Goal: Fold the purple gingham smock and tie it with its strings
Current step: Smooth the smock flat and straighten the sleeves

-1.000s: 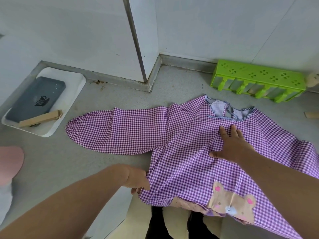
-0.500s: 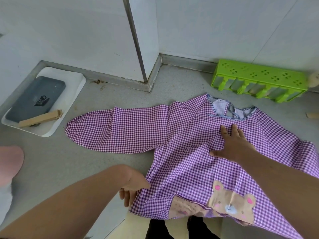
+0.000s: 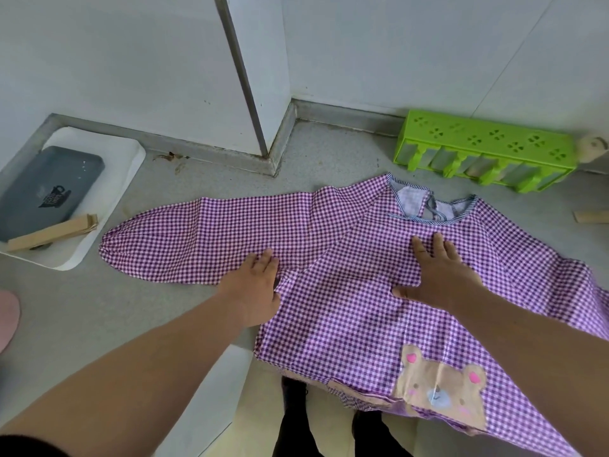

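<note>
The purple gingham smock (image 3: 346, 311) lies spread flat on the grey counter, front up, with a bear patch near its hem at the counter's front edge. Its left sleeve (image 3: 197, 242) stretches out to the left. The neck opening with thin strings (image 3: 428, 209) faces the wall. My left hand (image 3: 255, 288) rests flat with straight fingers where the left sleeve meets the body. My right hand (image 3: 435, 272) presses flat on the chest below the neckline. The right sleeve runs off toward the right frame edge.
A white tray (image 3: 115, 179) at the left holds a dark grey case (image 3: 43, 189) and a wooden clothespin (image 3: 52, 232). A green plastic rack (image 3: 487, 153) stands against the back wall. Another wooden piece (image 3: 593, 216) lies at the far right. The hem overhangs the counter's front edge.
My left hand let go of the smock's lower left edge and moved up to lie flat at the sleeve's base. My right hand stayed pressed on the chest.
</note>
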The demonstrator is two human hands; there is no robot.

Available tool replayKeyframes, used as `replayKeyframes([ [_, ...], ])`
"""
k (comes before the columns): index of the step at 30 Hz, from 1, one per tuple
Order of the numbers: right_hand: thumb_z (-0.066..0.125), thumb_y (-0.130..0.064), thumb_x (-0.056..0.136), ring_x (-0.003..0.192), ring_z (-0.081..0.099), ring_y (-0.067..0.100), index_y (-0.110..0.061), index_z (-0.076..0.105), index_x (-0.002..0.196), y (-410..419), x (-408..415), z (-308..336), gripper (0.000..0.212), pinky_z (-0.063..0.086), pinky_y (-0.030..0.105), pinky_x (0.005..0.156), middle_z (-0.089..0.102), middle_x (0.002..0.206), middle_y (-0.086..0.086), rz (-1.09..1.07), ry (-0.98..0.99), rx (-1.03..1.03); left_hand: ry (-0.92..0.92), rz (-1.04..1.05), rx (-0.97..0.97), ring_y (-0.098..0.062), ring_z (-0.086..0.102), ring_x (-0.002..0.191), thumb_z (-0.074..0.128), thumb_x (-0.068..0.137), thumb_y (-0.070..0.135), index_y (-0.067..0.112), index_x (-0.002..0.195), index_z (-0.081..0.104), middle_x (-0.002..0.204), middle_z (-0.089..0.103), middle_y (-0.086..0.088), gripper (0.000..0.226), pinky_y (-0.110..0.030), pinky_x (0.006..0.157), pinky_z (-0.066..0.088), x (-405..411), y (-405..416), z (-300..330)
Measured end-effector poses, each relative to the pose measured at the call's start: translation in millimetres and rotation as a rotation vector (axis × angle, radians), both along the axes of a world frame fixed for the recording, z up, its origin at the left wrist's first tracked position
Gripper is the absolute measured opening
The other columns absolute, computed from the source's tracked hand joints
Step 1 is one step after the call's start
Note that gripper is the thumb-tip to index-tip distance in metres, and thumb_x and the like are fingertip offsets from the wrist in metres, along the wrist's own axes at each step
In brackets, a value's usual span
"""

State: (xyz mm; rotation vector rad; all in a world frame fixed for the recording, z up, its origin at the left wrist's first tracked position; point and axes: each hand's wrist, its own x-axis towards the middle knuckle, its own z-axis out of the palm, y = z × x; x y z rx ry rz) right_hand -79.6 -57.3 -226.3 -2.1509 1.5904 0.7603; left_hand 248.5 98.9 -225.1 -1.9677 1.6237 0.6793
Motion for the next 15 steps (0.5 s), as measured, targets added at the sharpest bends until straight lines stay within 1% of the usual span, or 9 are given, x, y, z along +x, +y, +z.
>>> replayKeyframes([
  [2, 0.056, -0.096, 0.064, 0.159, -0.01, 0.036, -0.035, -0.023, 0.16, -3.0, 2.9, -1.5, 0.138, 0.025, 0.062, 0.122, -0.025, 0.17, 0.011, 0.018, -0.003, -0.011, -0.043, 0.003, 0.024, -0.028, -0.001, 0.162, 0.041, 0.101, 0.056, 0.017, 0.167, -0.002, 0.176, -0.013, -0.002, 0.088, -0.054, 0.127, 0.026, 5.0, -5.6, 1.8],
  [4, 0.055, -0.096, 0.064, 0.159, -0.009, 0.036, -0.034, -0.022, 0.16, -7.1, 9.3, -2.6, 0.139, 0.023, 0.061, 0.123, -0.024, 0.17, 0.012, 0.03, -0.016, -0.025, -0.099, 0.013, 0.06, -0.031, 0.005, 0.162, 0.049, 0.097, 0.059, 0.012, 0.167, 0.001, 0.175, -0.01, -0.009, 0.096, -0.053, 0.126, 0.028, 11.0, -14.5, 4.5],
  [6, 0.056, -0.095, 0.065, 0.159, -0.008, 0.036, -0.034, -0.021, 0.161, -13.0, 18.8, -1.9, 0.137, 0.022, 0.061, 0.122, -0.023, 0.17, 0.012, 0.045, -0.033, -0.041, -0.148, 0.019, -0.002, -0.036, 0.013, 0.16, 0.05, 0.095, 0.061, 0.007, 0.165, 0.005, 0.174, -0.004, -0.018, 0.099, -0.053, 0.125, 0.029, 12.0, -25.1, 7.9],
  [8, 0.057, -0.094, 0.067, 0.159, -0.007, 0.036, -0.033, -0.019, 0.161, -18.2, 30.2, -0.3, 0.135, 0.021, 0.061, 0.122, -0.021, 0.171, 0.012, 0.055, -0.053, -0.05, -0.08, -0.06, -0.158, -0.038, 0.009, 0.16, 0.05, 0.094, 0.064, 0.011, 0.164, 0.004, 0.174, -0.004, -0.02, 0.099, -0.053, 0.128, 0.023, 0.7, -32.7, 11.5],
  [9, 0.057, -0.093, 0.069, 0.159, -0.007, 0.036, -0.034, -0.018, 0.162, -20.8, 34.6, -0.6, 0.134, 0.02, 0.06, 0.122, -0.021, 0.171, 0.012, 0.056, -0.071, -0.049, -0.009, -0.161, -0.223, -0.036, 0.004, 0.161, 0.051, 0.095, 0.066, 0.015, 0.165, 0.002, 0.174, -0.007, -0.017, 0.1, -0.052, 0.13, 0.018, -10.6, -35.5, 12.5],
  [10, 0.058, -0.091, 0.071, 0.159, -0.007, 0.035, -0.034, -0.017, 0.162, -23.3, 37.2, -0.5, 0.131, 0.018, 0.06, 0.123, -0.02, 0.171, 0.011, 0.054, -0.093, -0.044, 0.052, -0.275, -0.24, -0.033, 0.001, 0.162, 0.052, 0.094, 0.068, 0.02, 0.166, -0.001, 0.175, -0.01, -0.014, 0.101, -0.05, 0.13, 0.015, -23.4, -38.4, 11.5],
  [11, 0.059, -0.087, 0.075, 0.159, -0.007, 0.033, -0.034, -0.015, 0.162, -25.1, 35.4, 0.6, 0.126, 0.016, 0.059, 0.124, -0.019, 0.171, 0.009, 0.041, -0.134, -0.034, 0.09, -0.364, -0.209, -0.032, -0.001, 0.162, 0.054, 0.093, 0.07, 0.023, 0.166, -0.004, 0.175, -0.013, -0.011, 0.105, -0.049, 0.129, 0.014, -38.0, -42.0, 9.0],
  [12, 0.06, -0.081, 0.081, 0.16, -0.007, 0.03, -0.035, -0.013, 0.163, -26.6, 34.3, 2.3, 0.12, 0.015, 0.057, 0.126, -0.018, 0.172, 0.006, 0.026, -0.191, -0.021, 0.077, -0.401, -0.142, -0.033, -0.001, 0.162, 0.057, 0.09, 0.074, 0.024, 0.166, -0.007, 0.175, -0.014, -0.011, 0.111, -0.05, 0.127, 0.017, -49.1, -44.1, 6.5],
  [15, 0.065, -0.057, 0.093, 0.16, 0.002, 0.023, -0.036, -0.004, 0.165, -22.3, 5.6, 11.8, 0.101, 0.017, 0.049, 0.126, -0.012, 0.173, -0.004, -0.016, -0.283, -0.034, -0.056, -0.366, 0.016, -0.041, -0.001, 0.16, 0.069, 0.077, 0.081, 0.022, 0.165, -0.016, 0.172, -0.02, -0.02, 0.136, -0.054, 0.123, 0.029, -73.4, -51.7, -4.0],
])
